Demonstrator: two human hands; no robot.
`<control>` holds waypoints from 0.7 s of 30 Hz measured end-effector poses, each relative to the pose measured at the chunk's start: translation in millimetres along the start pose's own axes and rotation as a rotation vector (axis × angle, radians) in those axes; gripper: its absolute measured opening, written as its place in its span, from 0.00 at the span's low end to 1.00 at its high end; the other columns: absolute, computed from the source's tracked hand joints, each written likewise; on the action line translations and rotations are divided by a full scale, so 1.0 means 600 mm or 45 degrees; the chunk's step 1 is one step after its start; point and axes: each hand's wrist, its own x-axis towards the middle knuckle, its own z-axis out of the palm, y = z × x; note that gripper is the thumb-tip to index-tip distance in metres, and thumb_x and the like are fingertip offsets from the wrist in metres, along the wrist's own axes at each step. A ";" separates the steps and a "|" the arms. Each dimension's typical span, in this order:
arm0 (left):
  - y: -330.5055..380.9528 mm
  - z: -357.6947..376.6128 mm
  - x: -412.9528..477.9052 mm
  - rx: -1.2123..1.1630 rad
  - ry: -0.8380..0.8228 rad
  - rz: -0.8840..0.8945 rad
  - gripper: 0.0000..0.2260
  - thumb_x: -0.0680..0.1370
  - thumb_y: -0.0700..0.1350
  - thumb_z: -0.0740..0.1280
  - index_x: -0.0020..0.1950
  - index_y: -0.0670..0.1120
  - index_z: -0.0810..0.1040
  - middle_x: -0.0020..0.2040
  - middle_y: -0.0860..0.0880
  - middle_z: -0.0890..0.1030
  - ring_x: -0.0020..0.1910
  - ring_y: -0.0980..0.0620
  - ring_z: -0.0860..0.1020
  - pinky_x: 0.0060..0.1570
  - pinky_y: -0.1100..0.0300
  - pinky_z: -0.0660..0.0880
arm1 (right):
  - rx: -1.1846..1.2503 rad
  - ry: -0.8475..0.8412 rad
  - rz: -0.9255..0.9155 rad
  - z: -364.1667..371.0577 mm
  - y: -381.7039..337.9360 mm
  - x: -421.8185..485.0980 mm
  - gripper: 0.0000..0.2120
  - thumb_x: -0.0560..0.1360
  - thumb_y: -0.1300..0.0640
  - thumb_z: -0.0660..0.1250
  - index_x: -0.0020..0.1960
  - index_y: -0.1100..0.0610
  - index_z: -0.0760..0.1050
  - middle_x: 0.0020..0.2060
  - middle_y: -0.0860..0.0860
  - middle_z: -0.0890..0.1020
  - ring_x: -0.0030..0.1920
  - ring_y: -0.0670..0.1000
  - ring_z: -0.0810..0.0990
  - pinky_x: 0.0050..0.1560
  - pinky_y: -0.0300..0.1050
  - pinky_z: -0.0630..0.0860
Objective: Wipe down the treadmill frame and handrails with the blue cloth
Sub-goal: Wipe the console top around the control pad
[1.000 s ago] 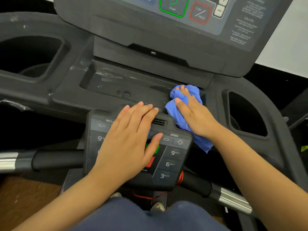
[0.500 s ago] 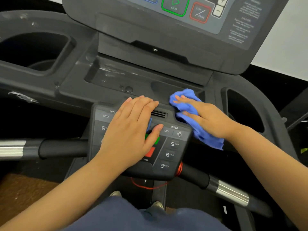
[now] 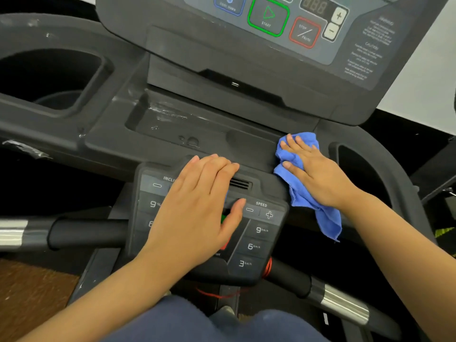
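right hand [image 3: 318, 174] presses blue cloth [image 3: 306, 196] on treadmill frame [image 3: 246, 149].

- Single head-worn view, aimed forward and down from above the treadmill console [image 3: 283, 33].
- Close range: keypad [image 3: 259, 233], both forearms and handrails [image 3: 343, 302] are framed.
- No second view is provided.

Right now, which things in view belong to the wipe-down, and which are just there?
In the job:
- blue cloth, pressed flat under the right hand
- treadmill frame, cloth at the tray's right end
- handrails
- left hand, resting flat on the keypad

Just there:
- cup holder
- START button
- red cord
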 end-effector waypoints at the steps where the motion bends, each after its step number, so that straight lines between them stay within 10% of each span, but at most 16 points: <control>1: 0.001 0.000 0.000 0.001 -0.001 0.002 0.23 0.78 0.55 0.58 0.67 0.43 0.71 0.64 0.47 0.73 0.68 0.47 0.69 0.72 0.51 0.59 | -0.018 -0.020 -0.024 0.000 -0.002 0.004 0.25 0.82 0.48 0.52 0.77 0.48 0.50 0.75 0.38 0.48 0.71 0.33 0.42 0.72 0.34 0.45; 5: 0.002 0.003 -0.001 0.025 0.002 0.018 0.23 0.78 0.54 0.58 0.68 0.42 0.70 0.64 0.46 0.73 0.68 0.46 0.69 0.73 0.51 0.58 | 0.006 -0.114 -0.155 0.003 -0.018 0.034 0.26 0.82 0.49 0.52 0.77 0.49 0.49 0.73 0.36 0.45 0.73 0.35 0.42 0.67 0.24 0.41; 21: 0.003 0.015 -0.002 -0.103 0.213 -0.046 0.25 0.75 0.53 0.64 0.66 0.38 0.71 0.64 0.42 0.72 0.66 0.46 0.69 0.69 0.54 0.63 | 0.007 -0.128 -0.796 0.056 -0.253 0.229 0.30 0.81 0.49 0.53 0.76 0.63 0.49 0.77 0.58 0.50 0.77 0.52 0.46 0.72 0.39 0.39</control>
